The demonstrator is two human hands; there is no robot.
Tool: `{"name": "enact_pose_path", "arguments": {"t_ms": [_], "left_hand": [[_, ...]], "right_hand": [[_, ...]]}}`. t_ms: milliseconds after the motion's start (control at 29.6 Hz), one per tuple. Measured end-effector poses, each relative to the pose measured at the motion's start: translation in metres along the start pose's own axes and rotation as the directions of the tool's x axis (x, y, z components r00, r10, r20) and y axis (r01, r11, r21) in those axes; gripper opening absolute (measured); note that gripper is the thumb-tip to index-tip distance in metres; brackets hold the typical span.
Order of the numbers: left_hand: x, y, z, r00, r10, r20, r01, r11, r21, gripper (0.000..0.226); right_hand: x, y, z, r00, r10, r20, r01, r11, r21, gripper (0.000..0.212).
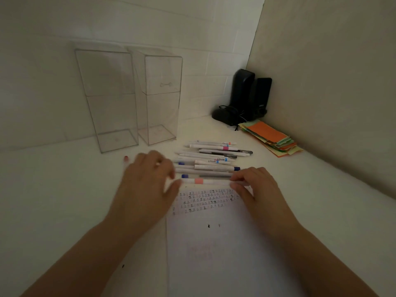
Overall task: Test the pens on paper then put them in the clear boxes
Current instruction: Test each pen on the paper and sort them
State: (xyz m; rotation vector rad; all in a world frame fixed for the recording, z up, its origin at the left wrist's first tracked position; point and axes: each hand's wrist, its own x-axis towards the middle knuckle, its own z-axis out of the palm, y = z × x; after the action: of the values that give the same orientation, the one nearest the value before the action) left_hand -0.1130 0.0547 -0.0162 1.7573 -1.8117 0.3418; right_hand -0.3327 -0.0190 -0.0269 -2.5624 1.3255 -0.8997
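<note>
A white pen with a pink band (205, 181) lies crosswise at the top edge of the white paper (222, 249). My left hand (147, 185) pinches its left end and my right hand (255, 185) pinches its right end. Behind it lies a pile of several white pens (210, 159), some with blue or pink marks. The paper carries rows of small test scribbles (205, 201) near its top. Two tall clear boxes (107, 99) (160, 97) stand upright at the back, with nothing visible inside. A small red cap (126, 158) lies left of my left hand.
Two black speakers with cables (246, 97) stand in the back right corner. A stack of orange, green and yellow paper slips (272, 136) lies by the right wall. White walls close in the desk at back and right.
</note>
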Motion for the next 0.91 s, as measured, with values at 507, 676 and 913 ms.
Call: {"name": "enact_pose_path", "arguments": {"t_ms": [507,676,913], "left_hand": [[-0.015,0.046,0.022,0.914,0.383,0.138,-0.258,0.807,-0.531,0.013],[-0.015,0.046,0.024,0.891,0.389,0.235,-0.212,0.813,-0.542,0.040],[-0.009,0.043,0.021,0.917,0.286,0.278,-0.082,0.817,-0.571,0.018]], "right_hand": [[-0.015,-0.033,-0.008,0.944,0.055,0.325,-0.303,0.529,0.793,0.022],[-0.017,-0.026,-0.009,0.946,0.032,0.322,-0.295,0.496,0.817,0.029],[-0.010,-0.022,-0.015,0.950,0.078,0.304,-0.312,0.323,0.893,0.030]]}}
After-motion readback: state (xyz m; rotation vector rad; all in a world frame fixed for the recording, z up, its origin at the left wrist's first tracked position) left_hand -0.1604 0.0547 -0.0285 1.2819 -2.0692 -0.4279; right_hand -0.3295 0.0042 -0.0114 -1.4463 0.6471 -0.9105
